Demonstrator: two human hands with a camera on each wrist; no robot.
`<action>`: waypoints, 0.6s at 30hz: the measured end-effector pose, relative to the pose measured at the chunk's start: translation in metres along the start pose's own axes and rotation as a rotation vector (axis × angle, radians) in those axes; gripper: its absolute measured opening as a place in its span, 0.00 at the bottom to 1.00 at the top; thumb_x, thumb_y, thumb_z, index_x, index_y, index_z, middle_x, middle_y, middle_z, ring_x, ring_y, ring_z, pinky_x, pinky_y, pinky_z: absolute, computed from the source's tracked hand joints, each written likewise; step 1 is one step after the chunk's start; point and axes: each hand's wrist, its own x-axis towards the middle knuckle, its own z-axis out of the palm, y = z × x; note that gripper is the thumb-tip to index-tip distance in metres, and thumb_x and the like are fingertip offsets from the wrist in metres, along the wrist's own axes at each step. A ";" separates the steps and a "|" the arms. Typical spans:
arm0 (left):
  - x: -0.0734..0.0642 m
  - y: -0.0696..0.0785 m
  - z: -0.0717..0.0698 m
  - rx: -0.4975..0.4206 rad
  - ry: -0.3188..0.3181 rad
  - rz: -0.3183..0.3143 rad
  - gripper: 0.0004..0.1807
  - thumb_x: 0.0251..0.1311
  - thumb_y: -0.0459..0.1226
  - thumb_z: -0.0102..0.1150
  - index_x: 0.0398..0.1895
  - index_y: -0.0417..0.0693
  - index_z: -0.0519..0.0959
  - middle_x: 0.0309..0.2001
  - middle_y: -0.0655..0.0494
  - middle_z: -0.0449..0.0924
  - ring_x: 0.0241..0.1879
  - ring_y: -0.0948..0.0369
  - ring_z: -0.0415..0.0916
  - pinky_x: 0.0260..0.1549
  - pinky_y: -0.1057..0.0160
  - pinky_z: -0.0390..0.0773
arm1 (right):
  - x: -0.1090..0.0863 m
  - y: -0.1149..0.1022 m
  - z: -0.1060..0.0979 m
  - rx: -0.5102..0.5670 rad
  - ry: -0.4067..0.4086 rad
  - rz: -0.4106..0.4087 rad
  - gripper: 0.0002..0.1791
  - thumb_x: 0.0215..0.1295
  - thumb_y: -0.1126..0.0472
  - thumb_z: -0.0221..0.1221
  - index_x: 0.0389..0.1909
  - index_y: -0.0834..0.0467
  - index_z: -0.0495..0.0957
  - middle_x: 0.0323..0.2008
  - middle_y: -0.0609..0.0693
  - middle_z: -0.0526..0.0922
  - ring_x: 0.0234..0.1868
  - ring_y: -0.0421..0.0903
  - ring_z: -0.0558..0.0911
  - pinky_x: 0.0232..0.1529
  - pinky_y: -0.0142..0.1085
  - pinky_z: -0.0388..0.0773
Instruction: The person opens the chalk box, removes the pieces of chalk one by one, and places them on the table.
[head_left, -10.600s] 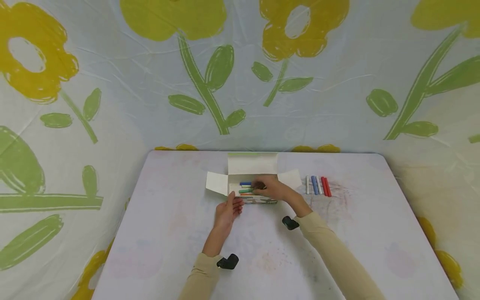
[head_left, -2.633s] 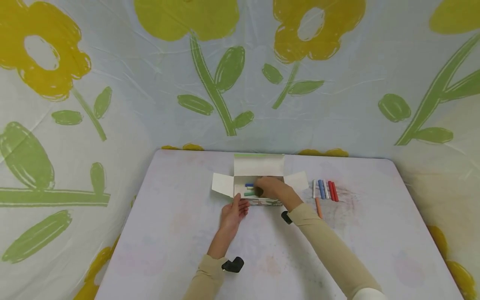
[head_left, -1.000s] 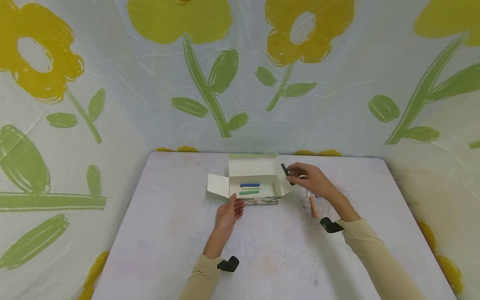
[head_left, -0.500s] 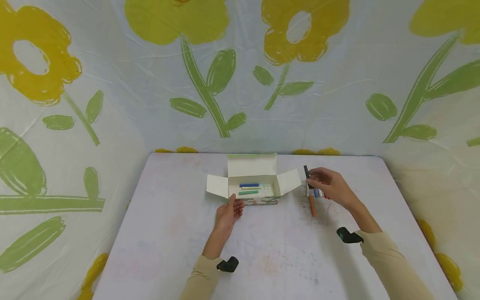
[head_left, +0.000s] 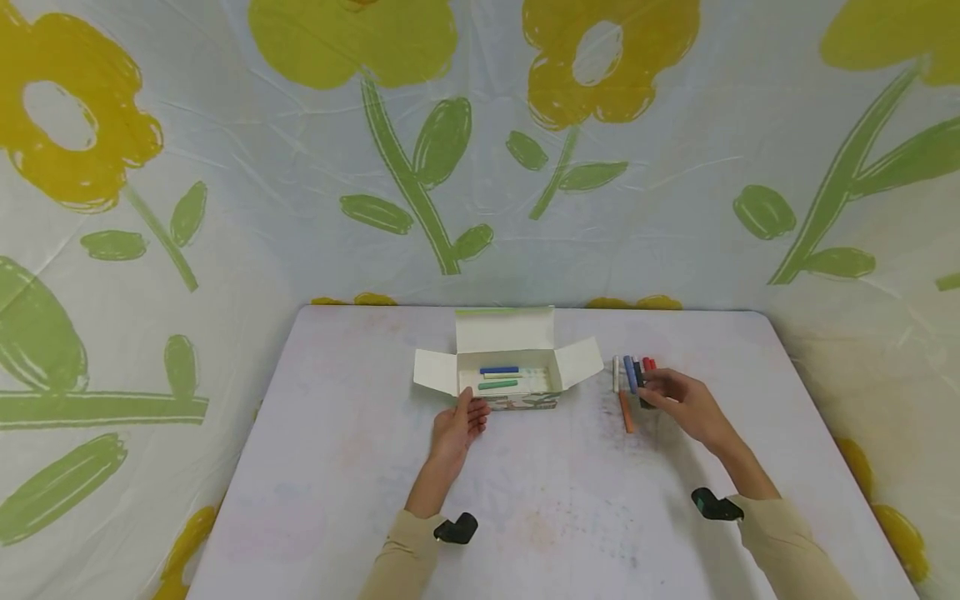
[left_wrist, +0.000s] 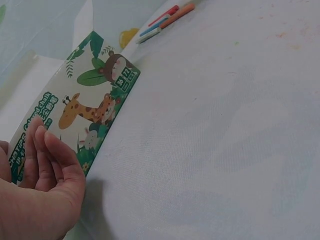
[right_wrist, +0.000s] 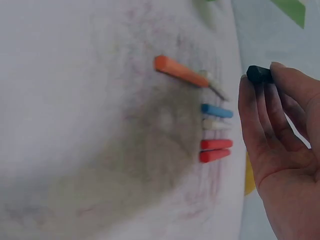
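My right hand (head_left: 686,408) pinches a black chalk stick (right_wrist: 259,74) between thumb and fingertips, held over the row of chalks on the right. In the head view the stick overlaps the row between a blue chalk (head_left: 629,373) and the red chalks (head_left: 649,363). My left hand (head_left: 453,433) holds the front left of an open chalk box (head_left: 532,402), thumb over the rim and fingers along the printed front wall (left_wrist: 80,100). Inside the box lie a blue chalk (head_left: 498,370), a pale yellow chalk (head_left: 502,377) and a green chalk (head_left: 498,385).
White chalk (head_left: 617,373) stands at the left end of the row. An orange chalk (head_left: 626,412) lies just in front of it. The box's side flaps (head_left: 435,372) and back lid (head_left: 504,330) are spread out. Chalk smudges mark the white table (head_left: 337,483).
An orange chalk came out onto the table earlier. My right hand then lifted the black chalk from the box and carried it right, lowering it over the row. My left hand stays at the box.
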 end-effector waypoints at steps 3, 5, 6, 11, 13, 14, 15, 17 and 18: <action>0.000 0.000 0.000 0.005 -0.002 0.004 0.29 0.73 0.53 0.58 0.49 0.31 0.80 0.37 0.52 0.84 0.35 0.64 0.78 0.37 0.70 0.79 | -0.007 0.010 0.003 0.002 -0.012 0.039 0.21 0.74 0.58 0.63 0.58 0.69 0.76 0.46 0.60 0.82 0.42 0.34 0.79 0.38 0.25 0.79; 0.001 0.000 0.000 0.005 0.001 0.006 0.29 0.73 0.53 0.58 0.48 0.30 0.80 0.36 0.52 0.83 0.35 0.64 0.78 0.37 0.70 0.79 | -0.010 0.016 0.005 -0.005 -0.025 0.058 0.22 0.74 0.57 0.63 0.59 0.69 0.76 0.46 0.60 0.82 0.42 0.34 0.79 0.38 0.26 0.79; 0.001 0.000 0.000 0.007 0.003 0.006 0.29 0.73 0.53 0.58 0.48 0.31 0.80 0.36 0.52 0.83 0.35 0.64 0.78 0.37 0.70 0.79 | -0.011 0.019 0.006 -0.011 -0.031 0.069 0.22 0.74 0.57 0.63 0.59 0.69 0.76 0.46 0.60 0.82 0.41 0.35 0.79 0.38 0.27 0.79; 0.002 0.000 0.000 0.007 0.012 0.003 0.27 0.73 0.53 0.59 0.45 0.33 0.81 0.36 0.52 0.84 0.34 0.63 0.78 0.37 0.70 0.79 | -0.017 0.025 0.012 -0.044 -0.048 0.097 0.21 0.72 0.58 0.65 0.57 0.69 0.78 0.44 0.59 0.84 0.39 0.36 0.79 0.36 0.29 0.78; 0.002 -0.001 0.001 0.006 0.013 0.004 0.27 0.73 0.53 0.59 0.45 0.33 0.81 0.36 0.52 0.84 0.34 0.63 0.78 0.37 0.70 0.79 | -0.018 0.024 0.013 -0.060 -0.057 0.109 0.21 0.71 0.58 0.66 0.56 0.69 0.78 0.43 0.58 0.84 0.38 0.37 0.79 0.36 0.30 0.78; 0.002 -0.001 0.000 0.006 0.014 0.004 0.27 0.73 0.53 0.59 0.44 0.33 0.81 0.36 0.52 0.84 0.35 0.63 0.78 0.37 0.70 0.79 | -0.019 0.023 0.014 -0.070 -0.060 0.111 0.21 0.71 0.58 0.66 0.55 0.69 0.78 0.42 0.57 0.85 0.38 0.38 0.79 0.36 0.30 0.78; 0.001 -0.001 0.000 0.008 0.011 0.007 0.27 0.73 0.53 0.58 0.45 0.33 0.81 0.36 0.52 0.84 0.35 0.63 0.78 0.37 0.70 0.79 | -0.020 0.022 0.015 -0.078 -0.063 0.115 0.21 0.70 0.58 0.67 0.55 0.69 0.79 0.41 0.56 0.85 0.38 0.38 0.80 0.35 0.30 0.78; 0.001 -0.001 0.000 0.014 0.007 0.010 0.28 0.73 0.54 0.58 0.45 0.33 0.81 0.37 0.52 0.84 0.35 0.63 0.78 0.37 0.70 0.79 | -0.020 0.020 0.017 -0.098 -0.071 0.116 0.20 0.69 0.59 0.67 0.54 0.69 0.79 0.39 0.55 0.86 0.37 0.39 0.80 0.35 0.31 0.78; 0.001 -0.001 0.000 0.013 0.007 0.009 0.28 0.73 0.54 0.58 0.45 0.33 0.81 0.37 0.52 0.84 0.35 0.63 0.78 0.37 0.70 0.79 | -0.021 0.019 0.017 -0.110 -0.074 0.116 0.19 0.69 0.59 0.67 0.53 0.69 0.80 0.38 0.54 0.86 0.37 0.39 0.80 0.35 0.31 0.78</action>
